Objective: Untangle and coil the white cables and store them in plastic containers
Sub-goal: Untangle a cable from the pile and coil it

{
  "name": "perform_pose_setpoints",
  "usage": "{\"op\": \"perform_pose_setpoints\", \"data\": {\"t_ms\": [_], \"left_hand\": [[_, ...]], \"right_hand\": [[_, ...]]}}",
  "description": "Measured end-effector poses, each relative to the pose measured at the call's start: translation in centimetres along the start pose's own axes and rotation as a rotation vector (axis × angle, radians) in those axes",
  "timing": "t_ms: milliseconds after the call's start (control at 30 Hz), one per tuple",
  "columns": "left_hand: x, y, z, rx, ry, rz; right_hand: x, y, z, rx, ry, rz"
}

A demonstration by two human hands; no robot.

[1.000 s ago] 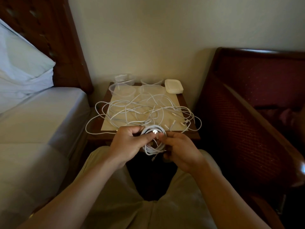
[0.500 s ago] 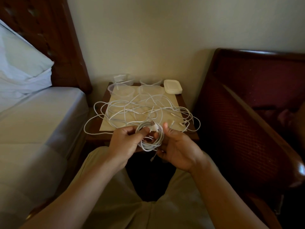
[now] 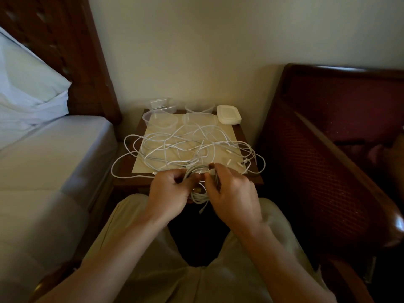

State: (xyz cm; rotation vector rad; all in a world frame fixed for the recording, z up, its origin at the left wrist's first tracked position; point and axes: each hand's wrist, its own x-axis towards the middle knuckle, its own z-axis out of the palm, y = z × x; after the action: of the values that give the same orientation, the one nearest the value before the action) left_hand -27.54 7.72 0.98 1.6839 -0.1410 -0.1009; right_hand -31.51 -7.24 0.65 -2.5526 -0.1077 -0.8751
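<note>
Two hands: left hand (image 3: pixel 169 191) and right hand (image 3: pixel 232 193). One coiled cable (image 3: pixel 200 194) between them, one tangle of white cables (image 3: pixel 185 147), strands uncountable. Four clear plastic containers (image 3: pixel 160 119), one stack of white lids (image 3: pixel 228 114), one side table (image 3: pixel 242 134)

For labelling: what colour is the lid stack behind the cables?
White, seen in the head view: lid stack.

No text, label, brand, number or sign can be read anywhere in the view; the clear plastic containers (image 3: pixel 160 119) and the stack of white lids (image 3: pixel 228 114) beside them carry no legible markings.
</note>
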Motion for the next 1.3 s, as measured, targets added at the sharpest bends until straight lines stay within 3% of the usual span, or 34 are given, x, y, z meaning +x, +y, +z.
{"op": "perform_pose_setpoints", "data": {"t_ms": [167, 300, 533, 600, 767, 967, 1033, 1167, 1233, 1300], "left_hand": [[0.4, 0.0, 0.1, 0.025, 0.024, 0.011], [0.3, 0.1, 0.4, -0.014, 0.003, -0.002], [0.3, 0.0, 1.0, 0.031, 0.027, 0.040], [0.4, -0.4, 1.1, 0.119, 0.031, 0.087], [0.1, -1.0, 0.4, 0.203, 0.035, 0.124], [-0.6, -0.9, 0.4, 0.186, -0.026, 0.128], [-0.7, -0.8, 0.5, 0.117, -0.056, 0.099], [-1.0, -0.8, 0.4, -0.009, -0.022, 0.041], [-1.1, -0.8, 0.4, -0.030, -0.023, 0.043], [-1.1, -0.7, 0.3, -0.016, -0.034, 0.061]], "right_hand": [[0.0, -0.1, 0.5, 0.011, 0.059, 0.047], [0.5, -0.4, 0.6, 0.461, 0.014, 0.392], [1.0, -0.7, 0.5, 0.948, 0.136, 0.806], [1.1, -0.6, 0.6, 0.969, 0.130, 0.809], [1.0, 0.8, 0.4, 0.715, -0.073, 0.577], [2.0, 1.5, 0.7, 0.584, -0.156, 0.675], [2.2, 1.8, 0.9, 0.633, -0.183, 0.767], [2.4, 2.0, 1.1, 0.972, -0.284, 0.984], [2.3, 2.0, 0.8, 1.081, -0.320, 1.015], [2.2, 1.8, 0.5, 1.021, -0.361, 0.964]]}}
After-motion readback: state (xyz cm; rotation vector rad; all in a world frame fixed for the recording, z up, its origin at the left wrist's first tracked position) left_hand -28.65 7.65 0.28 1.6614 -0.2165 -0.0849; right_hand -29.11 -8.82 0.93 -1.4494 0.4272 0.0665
